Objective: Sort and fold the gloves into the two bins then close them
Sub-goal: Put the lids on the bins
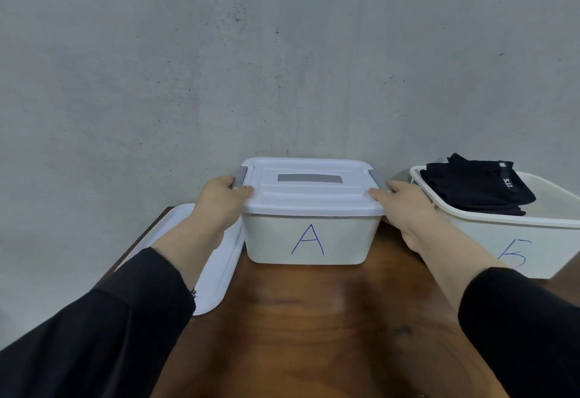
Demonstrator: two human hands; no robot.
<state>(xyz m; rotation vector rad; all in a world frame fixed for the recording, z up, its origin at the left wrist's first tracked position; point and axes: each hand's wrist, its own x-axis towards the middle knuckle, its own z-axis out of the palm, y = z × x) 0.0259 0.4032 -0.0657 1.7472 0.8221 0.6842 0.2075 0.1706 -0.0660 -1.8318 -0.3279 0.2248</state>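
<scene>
A white bin marked A [310, 240] stands at the table's middle back with its white lid [309, 190] on top. My left hand [221, 201] grips the lid's left edge by the grey latch [241, 176], thumb on the lid. My right hand [405, 206] grips the right edge by the other grey latch [378, 179]. To the right stands an open white bin marked B [514, 240] with folded black gloves [477, 187] piled inside, rising above its rim. Bin A's contents are hidden.
A second white lid [216, 259] lies flat on the table to the left of bin A, partly under my left forearm. The brown wooden table [329, 319] stands against a grey concrete wall [282, 52]. Both my arms wear black sleeves.
</scene>
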